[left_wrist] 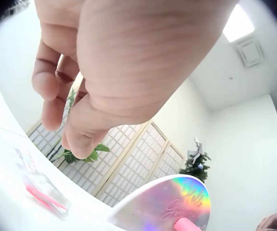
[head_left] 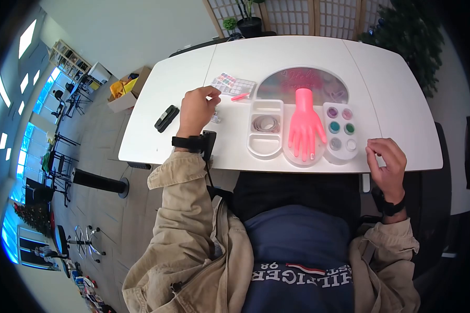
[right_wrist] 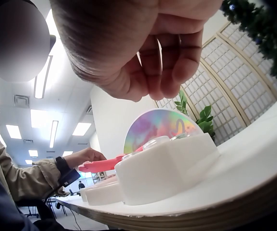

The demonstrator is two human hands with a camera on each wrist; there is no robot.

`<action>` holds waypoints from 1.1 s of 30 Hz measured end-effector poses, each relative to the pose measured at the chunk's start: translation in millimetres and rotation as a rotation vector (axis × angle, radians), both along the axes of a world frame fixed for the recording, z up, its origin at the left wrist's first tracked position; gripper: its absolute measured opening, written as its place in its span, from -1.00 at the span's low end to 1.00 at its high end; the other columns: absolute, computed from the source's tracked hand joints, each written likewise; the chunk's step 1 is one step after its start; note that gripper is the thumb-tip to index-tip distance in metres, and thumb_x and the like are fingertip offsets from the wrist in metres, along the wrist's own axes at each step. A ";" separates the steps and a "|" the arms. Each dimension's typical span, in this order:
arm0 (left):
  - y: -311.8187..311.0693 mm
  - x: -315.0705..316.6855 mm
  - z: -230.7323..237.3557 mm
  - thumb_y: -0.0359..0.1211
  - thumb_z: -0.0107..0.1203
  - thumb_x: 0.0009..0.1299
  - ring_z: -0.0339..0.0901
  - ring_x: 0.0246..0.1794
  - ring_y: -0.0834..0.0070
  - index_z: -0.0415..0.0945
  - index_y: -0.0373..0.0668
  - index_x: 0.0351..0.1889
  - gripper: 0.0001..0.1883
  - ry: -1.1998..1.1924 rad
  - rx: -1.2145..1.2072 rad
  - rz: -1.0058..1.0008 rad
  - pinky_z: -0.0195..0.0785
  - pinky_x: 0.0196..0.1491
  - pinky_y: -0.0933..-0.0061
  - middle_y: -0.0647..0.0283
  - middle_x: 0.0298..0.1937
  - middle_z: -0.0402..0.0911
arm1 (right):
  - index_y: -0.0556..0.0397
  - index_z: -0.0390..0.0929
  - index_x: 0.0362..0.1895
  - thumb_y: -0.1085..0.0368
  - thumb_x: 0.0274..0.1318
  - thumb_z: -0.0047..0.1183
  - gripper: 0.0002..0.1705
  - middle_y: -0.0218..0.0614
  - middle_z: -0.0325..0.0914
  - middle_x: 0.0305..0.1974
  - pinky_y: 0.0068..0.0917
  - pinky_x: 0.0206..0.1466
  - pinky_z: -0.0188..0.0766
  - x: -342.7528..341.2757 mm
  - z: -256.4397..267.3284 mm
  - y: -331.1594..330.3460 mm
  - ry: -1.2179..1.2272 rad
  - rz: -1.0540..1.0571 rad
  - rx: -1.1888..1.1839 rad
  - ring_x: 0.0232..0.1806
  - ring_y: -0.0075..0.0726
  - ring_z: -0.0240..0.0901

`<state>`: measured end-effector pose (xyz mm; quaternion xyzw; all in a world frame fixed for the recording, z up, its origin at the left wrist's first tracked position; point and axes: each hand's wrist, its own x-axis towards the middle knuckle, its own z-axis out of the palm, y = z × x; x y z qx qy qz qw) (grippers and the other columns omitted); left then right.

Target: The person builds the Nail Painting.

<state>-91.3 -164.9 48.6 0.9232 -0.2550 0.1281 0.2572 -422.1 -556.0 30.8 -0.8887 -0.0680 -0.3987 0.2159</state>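
My left hand (head_left: 197, 110) is raised over the left half of the table, fingers loosely bent; no object shows between them in the left wrist view (left_wrist: 95, 82). Beyond its fingertips lie a clear compartment case (head_left: 243, 86), a sheet of small coloured pieces (head_left: 225, 80) and a pink stick (head_left: 240, 97). A small clear item (head_left: 215, 119) lies beside the hand. My right hand (head_left: 389, 163) hovers at the front edge on the right, fingers loosely curled and holding nothing visible. Nearest to it is a white holder (head_left: 341, 155) with several small pots. The pink model hand (head_left: 304, 122) points toward me.
A white tray (head_left: 266, 146) holding a coiled strip (head_left: 265, 123) stands left of the model hand. Behind them lies a shiny, rounded mat (head_left: 329, 86). A black device (head_left: 166, 118) is on the left of the white table (head_left: 162, 75).
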 end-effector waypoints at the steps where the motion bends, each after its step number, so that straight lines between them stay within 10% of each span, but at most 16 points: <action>1: -0.9 1.3 -0.1 -0.43 0.47 0.37 0.86 -0.20 0.11 0.86 -0.15 -0.04 -0.79 0.016 -0.007 0.013 0.69 -0.04 0.17 0.14 -0.13 0.91 | 0.22 0.74 -0.19 0.65 0.10 0.40 -0.80 -0.10 0.79 -0.19 -0.27 -0.14 0.65 0.1 0.3 0.1 -0.002 0.000 0.000 -0.22 0.00 0.76; 4: -8.7 14.9 -4.5 -0.44 0.46 0.39 0.80 -0.32 0.35 0.86 -0.21 0.00 -0.77 0.008 -0.062 -0.097 0.67 -0.14 0.31 0.18 -0.18 0.90 | 0.21 0.74 -0.19 0.65 0.10 0.40 -0.80 -0.09 0.80 -0.18 -0.27 -0.13 0.66 0.5 -0.3 1.3 0.001 0.003 0.008 -0.21 0.00 0.77; 14: -64.6 32.9 -38.3 -0.43 0.44 0.35 0.81 0.05 -0.03 0.89 -0.07 0.05 -0.70 -0.124 0.134 -0.239 0.67 0.16 0.04 0.01 -0.02 0.88 | 0.21 0.76 -0.18 0.64 0.10 0.41 -0.80 -0.10 0.80 -0.18 -0.28 -0.12 0.68 -0.2 -2.5 -2.4 -0.003 -0.005 -0.003 -0.20 -0.02 0.79; 23: -70.0 30.4 -39.2 -0.45 0.30 0.36 0.79 -0.20 -0.09 0.90 -0.10 -0.18 -0.83 -0.148 0.154 -0.209 0.69 -0.02 -0.01 0.00 -0.26 0.84 | 0.22 0.75 -0.19 0.65 0.10 0.41 -0.80 -0.11 0.80 -0.18 -0.28 -0.12 0.68 -0.4 -3.2 -2.2 0.012 -0.011 0.004 -0.19 -0.02 0.79; 33: -40.1 -30.0 26.3 -0.43 0.42 0.46 0.78 -0.36 0.46 0.85 -0.25 -0.03 -0.83 0.018 -0.084 -0.311 0.63 -0.22 0.42 0.13 -0.34 0.82 | 0.21 0.76 -0.19 0.64 0.11 0.41 -0.81 -0.11 0.81 -0.18 -0.29 -0.11 0.69 0.6 -3.4 -1.4 0.007 -0.013 -0.005 -0.18 -0.03 0.80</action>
